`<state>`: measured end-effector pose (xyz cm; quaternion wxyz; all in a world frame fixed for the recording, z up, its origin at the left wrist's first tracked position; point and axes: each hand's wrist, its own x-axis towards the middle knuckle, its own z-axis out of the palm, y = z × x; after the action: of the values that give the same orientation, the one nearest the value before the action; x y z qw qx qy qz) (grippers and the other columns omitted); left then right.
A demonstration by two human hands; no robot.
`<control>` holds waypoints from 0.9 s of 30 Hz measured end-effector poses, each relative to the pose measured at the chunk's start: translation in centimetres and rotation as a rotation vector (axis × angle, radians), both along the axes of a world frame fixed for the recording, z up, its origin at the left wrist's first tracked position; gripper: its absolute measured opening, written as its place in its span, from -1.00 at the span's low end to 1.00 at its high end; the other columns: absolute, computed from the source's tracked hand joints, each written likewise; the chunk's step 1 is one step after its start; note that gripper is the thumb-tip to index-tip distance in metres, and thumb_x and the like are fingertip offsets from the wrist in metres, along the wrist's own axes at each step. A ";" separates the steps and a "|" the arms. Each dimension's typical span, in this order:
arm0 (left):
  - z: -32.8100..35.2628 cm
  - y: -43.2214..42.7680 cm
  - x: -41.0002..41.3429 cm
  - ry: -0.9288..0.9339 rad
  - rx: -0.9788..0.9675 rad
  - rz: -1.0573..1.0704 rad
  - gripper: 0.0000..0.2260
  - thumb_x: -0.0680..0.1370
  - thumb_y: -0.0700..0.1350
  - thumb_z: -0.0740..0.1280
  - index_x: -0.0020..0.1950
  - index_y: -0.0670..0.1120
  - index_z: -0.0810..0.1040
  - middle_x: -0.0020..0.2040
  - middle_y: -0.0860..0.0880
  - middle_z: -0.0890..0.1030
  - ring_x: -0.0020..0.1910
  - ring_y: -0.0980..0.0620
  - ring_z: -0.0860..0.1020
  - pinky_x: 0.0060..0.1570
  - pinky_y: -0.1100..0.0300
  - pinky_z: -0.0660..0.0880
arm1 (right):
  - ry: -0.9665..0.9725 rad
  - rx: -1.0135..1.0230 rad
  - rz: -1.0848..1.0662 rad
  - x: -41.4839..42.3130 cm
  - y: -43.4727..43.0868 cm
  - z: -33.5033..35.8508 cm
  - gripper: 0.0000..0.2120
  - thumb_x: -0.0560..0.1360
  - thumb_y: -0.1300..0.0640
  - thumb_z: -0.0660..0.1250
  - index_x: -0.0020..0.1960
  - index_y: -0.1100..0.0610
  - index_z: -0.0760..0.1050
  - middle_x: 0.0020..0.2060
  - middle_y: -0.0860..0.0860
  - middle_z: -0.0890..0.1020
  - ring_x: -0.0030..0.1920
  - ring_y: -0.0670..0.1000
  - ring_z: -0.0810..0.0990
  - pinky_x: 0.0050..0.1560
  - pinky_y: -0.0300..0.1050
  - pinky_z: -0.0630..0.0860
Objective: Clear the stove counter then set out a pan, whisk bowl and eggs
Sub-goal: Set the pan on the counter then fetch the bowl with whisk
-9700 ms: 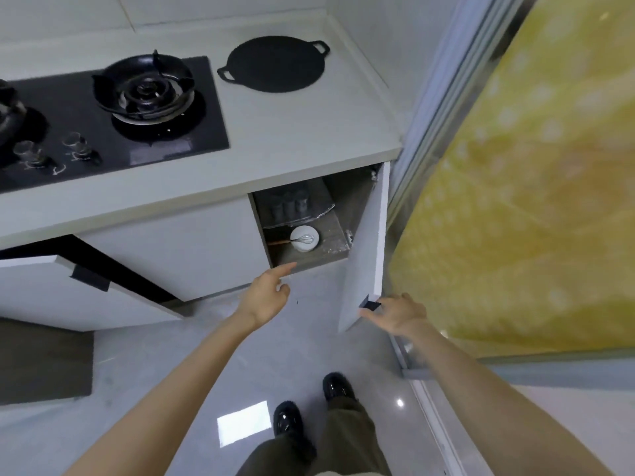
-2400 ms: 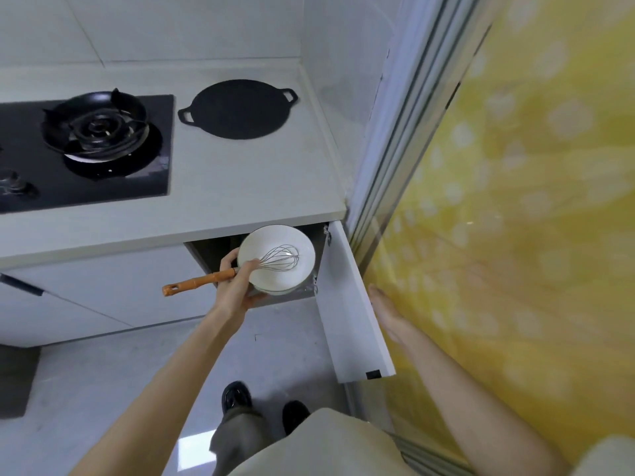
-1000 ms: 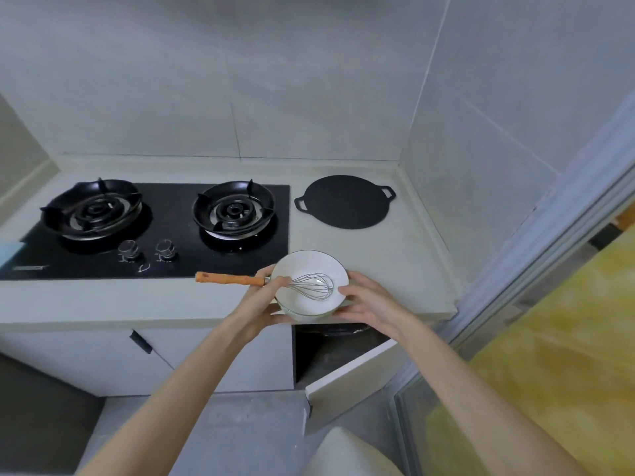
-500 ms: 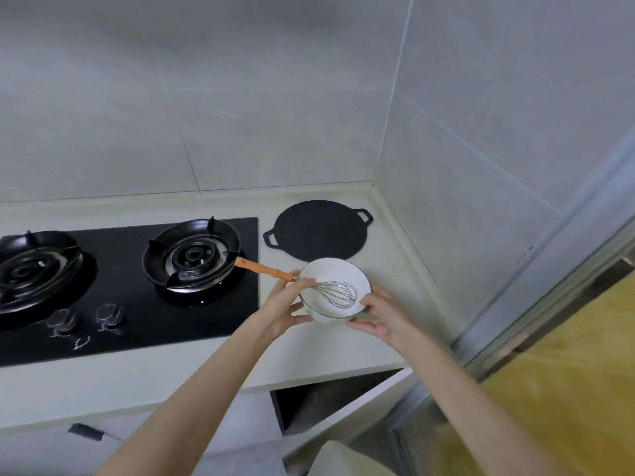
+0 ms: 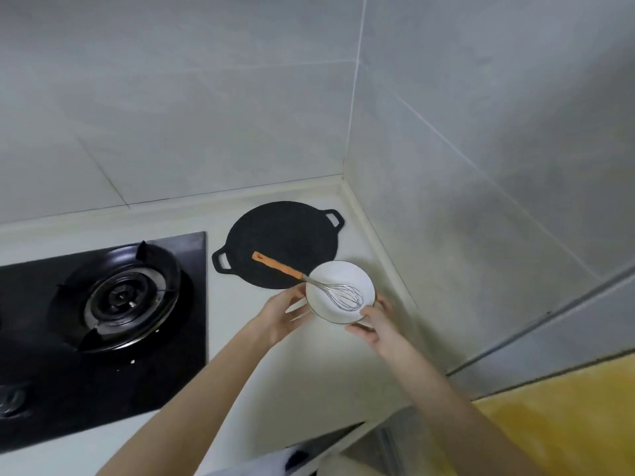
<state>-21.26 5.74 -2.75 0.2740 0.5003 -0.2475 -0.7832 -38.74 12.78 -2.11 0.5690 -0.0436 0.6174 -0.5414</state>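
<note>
Bowl moved from the counter's front edge to the back right corner in the last second. The white round ceramic bowl (image 5: 326,278) now sits between your hands, just in front of the black flat round two-handled pan (image 5: 281,235) and touching or overlapping its near edge

Whether it rests on the pale counter (image 5: 309,365) or hovers just above it, cannot tell

Your left hand (image 5: 280,317) has let go of the wire whisk with orange handle (image 5: 305,278). Its fingers are loosely spread against the bowl's left side

Whisk lies in the bowl, with its handle out over the pan

Your right hand (image 5: 376,326) holds the bowl, thumb on the near rim and fingers curled round the right side

Judgement: pan and whisk bowl are nearly set out. No eggs in view, so they come next
</note>
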 end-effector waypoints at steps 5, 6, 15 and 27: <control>-1.4 -3.2 -2.2 -0.012 0.016 -0.049 -0.64 0.48 -0.26 0.21 0.23 -0.11 0.60 0.28 -0.04 0.56 0.24 -0.06 0.52 0.13 0.11 0.55 | -0.014 0.080 -0.056 -1.4 -2.5 -0.6 -0.61 0.48 0.46 0.18 0.20 0.09 0.32 0.22 0.22 0.53 0.04 0.24 0.59 -0.27 0.02 0.63; -1.5 -3.6 -2.6 -0.018 0.017 -0.053 -0.63 0.47 -0.27 0.20 0.23 -0.11 0.60 0.28 -0.04 0.56 0.24 -0.06 0.52 0.14 0.11 0.55 | -0.017 0.084 -0.061 -1.6 -2.8 -0.6 -0.60 0.47 0.47 0.18 0.18 0.09 0.33 0.21 0.22 0.53 0.05 0.24 0.60 -0.32 0.00 0.63; -1.2 -5.4 -3.9 -0.061 0.015 -0.121 -0.55 0.39 -0.31 0.20 0.22 -0.10 0.61 0.27 -0.05 0.57 0.26 -0.04 0.50 0.23 0.12 0.50 | -0.096 0.069 -0.139 -2.3 -4.8 -1.4 -0.61 0.44 0.54 0.14 -0.10 0.04 0.43 0.08 0.16 0.52 0.02 0.20 0.52 -0.06 0.12 0.53; 0.7 -4.7 -3.9 -0.105 0.003 -0.221 -0.65 0.48 -0.25 0.18 0.16 0.03 0.60 0.17 0.05 0.54 0.14 0.00 0.52 0.15 0.12 0.51 | -0.086 0.037 -0.119 -2.8 -4.8 -2.4 -0.53 0.49 0.51 0.14 0.31 0.16 0.42 0.20 0.17 0.55 0.01 0.21 0.61 -0.25 0.02 0.65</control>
<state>-25.17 1.09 -2.04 0.1720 0.5109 -0.3141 -0.7815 -41.49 8.02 -4.56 0.5625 0.0274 0.6038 -0.5641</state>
